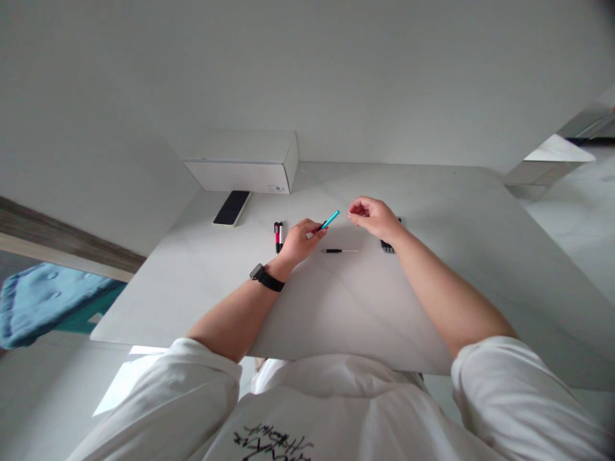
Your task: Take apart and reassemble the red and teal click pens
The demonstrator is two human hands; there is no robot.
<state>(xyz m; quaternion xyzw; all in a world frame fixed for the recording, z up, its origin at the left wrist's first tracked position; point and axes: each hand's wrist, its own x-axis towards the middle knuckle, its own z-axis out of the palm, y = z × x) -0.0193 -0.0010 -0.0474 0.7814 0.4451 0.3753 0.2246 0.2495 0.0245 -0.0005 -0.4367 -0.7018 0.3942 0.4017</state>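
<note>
My left hand (298,241), with a black watch at the wrist, is closed on a teal pen barrel (331,219) with a dark lower end. The barrel tilts up to the right, toward my other hand. To its right my right hand (372,215) is raised with its fingers pinched together; whatever is at the fingertips is too small to name. Between and below the hands lies a pen piece with a black grip and a thin pale refill (341,251). A red and black pen (277,237) and a white and black pen (281,232) lie beside my left hand.
Several black pen-like pieces (387,247) lie partly hidden under my right forearm. A phone (232,208) rests at the left of the white table (346,307), before a long white box (240,175) against the wall. A blue cushion (48,301) is off to the left.
</note>
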